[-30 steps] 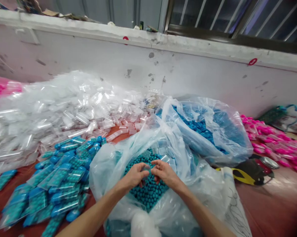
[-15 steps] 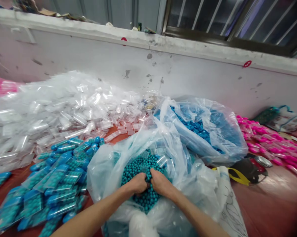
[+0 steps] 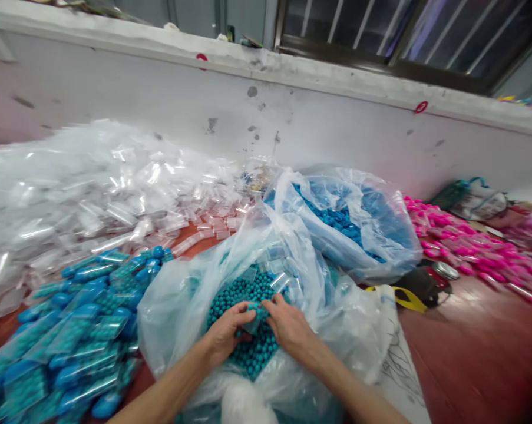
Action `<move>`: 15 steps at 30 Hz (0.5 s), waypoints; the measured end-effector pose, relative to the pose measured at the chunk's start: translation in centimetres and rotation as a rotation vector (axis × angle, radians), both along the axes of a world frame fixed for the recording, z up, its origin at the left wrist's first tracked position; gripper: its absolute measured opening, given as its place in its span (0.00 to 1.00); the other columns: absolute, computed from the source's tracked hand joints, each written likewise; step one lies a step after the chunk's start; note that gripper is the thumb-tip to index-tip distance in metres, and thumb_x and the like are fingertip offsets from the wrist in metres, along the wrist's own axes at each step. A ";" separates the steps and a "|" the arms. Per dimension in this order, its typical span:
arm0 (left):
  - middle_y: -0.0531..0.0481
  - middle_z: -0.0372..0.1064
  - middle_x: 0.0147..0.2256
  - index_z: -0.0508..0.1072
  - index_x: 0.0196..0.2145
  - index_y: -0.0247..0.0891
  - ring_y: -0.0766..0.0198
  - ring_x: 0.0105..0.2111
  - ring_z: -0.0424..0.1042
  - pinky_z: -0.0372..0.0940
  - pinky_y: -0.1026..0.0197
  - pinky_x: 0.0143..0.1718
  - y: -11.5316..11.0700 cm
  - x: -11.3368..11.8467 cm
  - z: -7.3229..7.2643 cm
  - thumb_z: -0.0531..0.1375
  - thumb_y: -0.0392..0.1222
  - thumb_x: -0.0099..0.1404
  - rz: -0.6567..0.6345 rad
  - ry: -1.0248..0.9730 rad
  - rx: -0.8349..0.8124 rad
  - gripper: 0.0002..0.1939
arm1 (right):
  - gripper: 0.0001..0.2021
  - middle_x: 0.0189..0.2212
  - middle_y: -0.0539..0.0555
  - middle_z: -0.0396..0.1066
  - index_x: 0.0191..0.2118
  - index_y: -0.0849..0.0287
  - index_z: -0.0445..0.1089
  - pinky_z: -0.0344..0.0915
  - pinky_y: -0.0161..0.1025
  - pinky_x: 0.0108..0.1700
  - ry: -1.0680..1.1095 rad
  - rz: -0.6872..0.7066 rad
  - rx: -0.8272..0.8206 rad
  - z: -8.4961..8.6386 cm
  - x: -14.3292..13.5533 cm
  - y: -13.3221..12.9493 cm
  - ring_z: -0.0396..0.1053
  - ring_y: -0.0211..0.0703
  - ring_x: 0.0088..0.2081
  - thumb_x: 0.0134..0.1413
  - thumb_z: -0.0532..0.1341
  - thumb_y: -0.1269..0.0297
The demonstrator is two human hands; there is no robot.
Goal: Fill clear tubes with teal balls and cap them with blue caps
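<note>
Your left hand (image 3: 225, 333), half-curled, had the clear packet (image 3: 255, 318) pinched above the teal beads (image 3: 251, 358) in the bead bag (image 3: 166, 309). Right hand (image 3: 290, 324): fingers bent at packet's edge, grip unclear. Filled packets (image 3: 75, 330) lay left of the bead bag.

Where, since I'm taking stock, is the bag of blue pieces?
In the head view, the bag of blue pieces lies right of centre, beyond the bag of teal beads and left of the pink packets.
</note>
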State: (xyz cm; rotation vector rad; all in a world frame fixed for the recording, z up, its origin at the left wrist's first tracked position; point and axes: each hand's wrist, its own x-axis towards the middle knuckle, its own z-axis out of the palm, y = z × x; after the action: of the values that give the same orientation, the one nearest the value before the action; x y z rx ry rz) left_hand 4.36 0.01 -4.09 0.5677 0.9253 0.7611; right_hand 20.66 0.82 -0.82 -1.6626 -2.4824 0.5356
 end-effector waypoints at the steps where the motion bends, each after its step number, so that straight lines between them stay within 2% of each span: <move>1: 0.54 0.65 0.28 0.66 0.36 0.37 0.68 0.27 0.64 0.56 0.67 0.25 -0.1 -0.1 -0.1 0.63 0.42 0.50 0.016 0.011 0.000 0.15 | 0.10 0.39 0.54 0.66 0.40 0.56 0.65 0.61 0.33 0.32 -0.081 -0.001 0.013 0.3 0.1 -0.3 0.68 0.40 0.33 0.54 0.50 0.72; 4: 0.54 0.65 0.27 0.66 0.36 0.36 0.67 0.26 0.66 0.55 0.66 0.25 -0.3 -0.1 -0.5 0.63 0.41 0.48 0.016 0.031 -0.024 0.17 | 0.13 0.37 0.57 0.67 0.39 0.57 0.65 0.63 0.35 0.32 -0.270 -0.158 0.065 1.0 0.9 -0.6 0.69 0.43 0.33 0.55 0.47 0.76; 7: 0.55 0.66 0.25 0.65 0.35 0.35 0.68 0.24 0.66 0.55 0.66 0.25 -0.3 -0.1 -1.1 0.64 0.42 0.47 0.002 0.072 -0.025 0.18 | 0.16 0.40 0.64 0.67 0.44 0.62 0.64 0.65 0.38 0.33 -0.404 -0.321 0.114 0.9 2.0 0.0 0.70 0.47 0.35 0.55 0.45 0.79; 9: 0.55 0.67 0.24 0.66 0.35 0.35 0.68 0.23 0.66 0.55 0.67 0.24 -0.2 0.0 -1.2 0.64 0.43 0.47 -0.020 0.088 -0.011 0.17 | 0.18 0.40 0.68 0.67 0.49 0.66 0.61 0.66 0.39 0.34 -0.429 -0.327 0.111 0.5 2.2 0.8 0.70 0.48 0.36 0.54 0.46 0.79; 12: 0.54 0.68 0.24 0.66 0.34 0.35 0.67 0.23 0.68 0.57 0.67 0.24 -0.1 0.0 -1.4 0.65 0.43 0.47 -0.078 0.071 0.012 0.17 | 0.22 0.41 0.70 0.66 0.56 0.70 0.52 0.66 0.41 0.37 -0.319 -0.270 0.053 -0.1 1.4 2.9 0.69 0.51 0.40 0.54 0.50 0.76; 15: 0.53 0.69 0.25 0.65 0.34 0.36 0.66 0.23 0.69 0.60 0.66 0.23 0.0 0.0 -1.5 0.65 0.42 0.48 -0.099 0.047 0.014 0.16 | 0.25 0.44 0.66 0.65 0.55 0.68 0.52 0.65 0.40 0.41 -0.162 -0.226 -0.017 0.1 -0.1 5.3 0.67 0.50 0.44 0.53 0.56 0.64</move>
State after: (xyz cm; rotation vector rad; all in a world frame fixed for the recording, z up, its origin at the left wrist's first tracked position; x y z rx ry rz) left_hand 4.32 -0.02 -5.55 0.6418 0.9285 0.6679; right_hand 20.53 6.13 -0.70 -2.0348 -2.3526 0.4126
